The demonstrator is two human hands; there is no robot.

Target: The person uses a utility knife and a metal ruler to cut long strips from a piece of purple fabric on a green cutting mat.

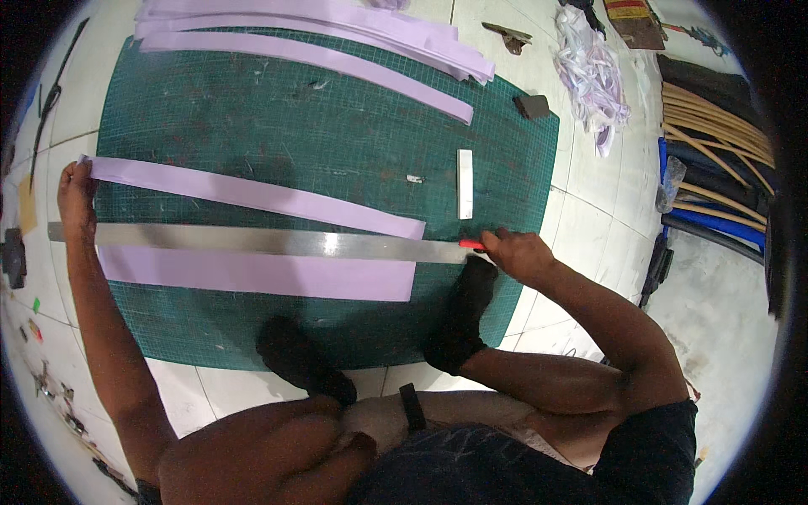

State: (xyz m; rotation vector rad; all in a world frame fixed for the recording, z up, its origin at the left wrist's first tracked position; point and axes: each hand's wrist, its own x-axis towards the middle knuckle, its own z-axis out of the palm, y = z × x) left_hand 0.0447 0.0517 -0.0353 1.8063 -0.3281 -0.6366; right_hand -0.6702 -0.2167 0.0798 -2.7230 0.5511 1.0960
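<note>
A long lilac fabric strip point(252, 194) lies slanted across the green cutting mat point(278, 337). My left hand point(77, 198) pinches its left end at the mat's edge. Below it, a metal ruler point(328, 244) spans the mat, resting along the upper edge of a wider lilac fabric piece point(261, 273). At the ruler's right end my right hand point(518, 255) is closed around a small red cutter knife point(472, 245); its blade cannot be made out. My right foot, in a dark sock point(459, 320), stands by that end of the ruler.
More lilac strips point(320, 55) lie stacked at the mat's far side. A white bar point(465, 185) and a dark block point(532, 106) sit on its right part. Beyond are a crumpled heap of fabric scraps point(589, 76), a metal clamp-like tool point(507, 36) and several wooden rods point(715, 126).
</note>
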